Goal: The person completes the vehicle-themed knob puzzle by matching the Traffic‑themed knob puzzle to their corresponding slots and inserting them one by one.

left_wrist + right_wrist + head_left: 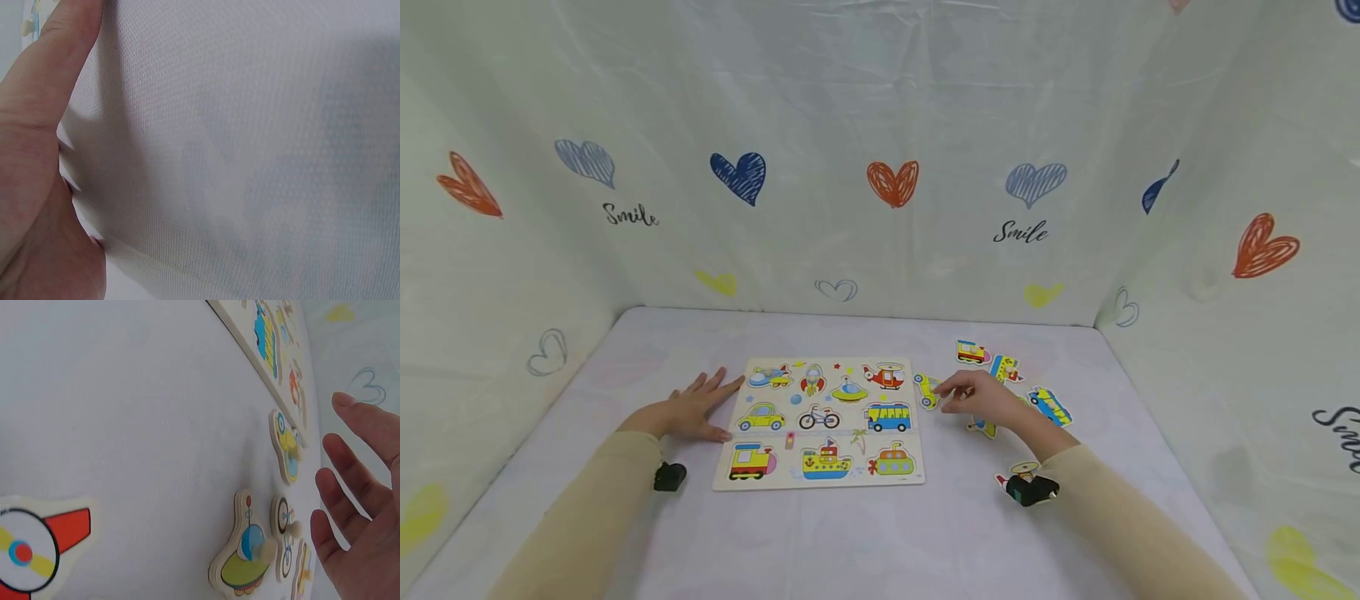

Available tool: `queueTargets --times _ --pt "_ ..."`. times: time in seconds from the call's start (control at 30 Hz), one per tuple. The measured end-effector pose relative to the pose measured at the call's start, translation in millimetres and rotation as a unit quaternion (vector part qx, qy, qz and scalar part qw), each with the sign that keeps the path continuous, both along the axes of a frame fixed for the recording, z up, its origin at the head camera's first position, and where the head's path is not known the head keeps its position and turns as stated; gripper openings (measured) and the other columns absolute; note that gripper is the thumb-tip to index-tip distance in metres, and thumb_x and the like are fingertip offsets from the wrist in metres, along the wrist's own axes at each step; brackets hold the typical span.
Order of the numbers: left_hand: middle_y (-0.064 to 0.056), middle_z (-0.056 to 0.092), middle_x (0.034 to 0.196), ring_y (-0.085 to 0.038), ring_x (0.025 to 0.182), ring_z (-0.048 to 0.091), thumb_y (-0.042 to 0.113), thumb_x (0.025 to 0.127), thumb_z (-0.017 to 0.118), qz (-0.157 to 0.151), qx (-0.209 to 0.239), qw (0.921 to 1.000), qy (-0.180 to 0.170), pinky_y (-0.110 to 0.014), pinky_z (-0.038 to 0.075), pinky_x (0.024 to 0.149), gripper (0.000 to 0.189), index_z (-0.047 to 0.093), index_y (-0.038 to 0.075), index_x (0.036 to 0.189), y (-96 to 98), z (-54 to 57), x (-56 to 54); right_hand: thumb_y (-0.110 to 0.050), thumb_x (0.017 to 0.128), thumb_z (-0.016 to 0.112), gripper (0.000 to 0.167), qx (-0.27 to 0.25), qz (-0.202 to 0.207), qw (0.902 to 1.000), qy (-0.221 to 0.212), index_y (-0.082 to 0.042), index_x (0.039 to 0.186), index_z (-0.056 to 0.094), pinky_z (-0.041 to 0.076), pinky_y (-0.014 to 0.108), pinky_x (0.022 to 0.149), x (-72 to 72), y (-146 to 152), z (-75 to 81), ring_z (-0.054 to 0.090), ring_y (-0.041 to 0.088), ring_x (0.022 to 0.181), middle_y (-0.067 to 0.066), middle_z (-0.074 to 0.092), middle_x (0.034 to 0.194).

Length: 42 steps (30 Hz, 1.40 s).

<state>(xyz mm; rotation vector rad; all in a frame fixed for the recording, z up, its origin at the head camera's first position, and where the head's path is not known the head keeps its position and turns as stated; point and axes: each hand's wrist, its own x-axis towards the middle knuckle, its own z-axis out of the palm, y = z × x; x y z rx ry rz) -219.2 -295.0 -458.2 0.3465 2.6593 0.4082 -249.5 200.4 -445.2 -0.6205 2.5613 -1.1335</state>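
Spreading its fingers at the left edge of the puzzle board (790,472), the left hand (691,410) in the head view is wide open and grasps nothing, its thumb and forefinger meeting that edge. The board lies flat on the counter (820,542), well in from the counter's side edges; a broad stretch of counter extends before it, between the forearms. Just beside the board's right edge lies the yellow car (925,392). The right hand (981,396) hovers at the car, its fingers loosely bent. Farther right lie the train (972,352), the ship (1002,367) and the bus (1049,406).

Left wrist view: part of the left hand stands along the left margin, with pale cloth filling most of the rest.

Right wrist view: the right hand's fingers are parted and hold nothing, apart from the car. The flying saucer (240,569) and bicycle (283,544) lie close together, a wide span of counter beside them.
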Motion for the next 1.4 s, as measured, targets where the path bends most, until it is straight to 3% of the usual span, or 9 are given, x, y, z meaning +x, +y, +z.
queueTargets --times 0.23,0.6,1.07,1.4 --pt "-0.033 0.000 0.156 -0.059 0.138 -0.004 0.051 0.075 0.079 0.004 0.000 1.0000 0.000 -0.079 0.002 0.099 0.107 0.020 0.010 0.154 -0.4 -0.3 0.7 -0.010 0.082 0.079 0.026 0.023 0.004 0.9994 -0.025 -0.007 0.107 0.074 0.050 0.031 0.074 0.4 16 4.0 0.057 0.019 0.086 0.007 0.069 0.104" --pt "-0.032 0.000 0.156 -0.058 0.138 -0.004 0.050 0.075 0.079 0.002 -0.005 1.0000 -0.001 -0.079 0.002 0.100 0.106 0.019 0.010 0.154 -0.3 1.8 0.8 -0.011 0.082 0.079 0.021 0.052 -0.006 0.9980 -0.035 -0.007 0.102 0.075 0.049 0.031 0.067 -10.4 46 3.0 0.056 0.019 0.083 0.004 0.068 0.098" --pt "-0.033 0.001 0.156 -0.060 0.137 -0.003 0.048 0.076 0.079 0.002 0.000 1.0000 0.002 -0.079 0.003 0.100 0.104 0.021 0.009 0.154 2.8 5.0 3.2 -0.009 0.080 0.079 0.009 0.067 0.058 0.9958 -0.023 -0.011 0.089 0.077 0.047 0.030 0.066 -23.9 66 -3.2 0.053 0.020 0.079 0.000 0.067 0.093" --pt "-0.033 0.002 0.155 -0.059 0.138 -0.002 0.048 0.076 0.079 0.002 -0.005 1.0000 0.003 -0.079 0.004 0.100 0.104 0.021 0.009 0.154 3.1 7.0 3.9 -0.006 0.080 0.079 0.012 0.076 0.077 0.9927 -0.053 -0.013 0.089 0.078 0.046 0.026 0.062 -29.5 66 -10.8 0.051 0.020 0.078 0.000 0.065 0.092"
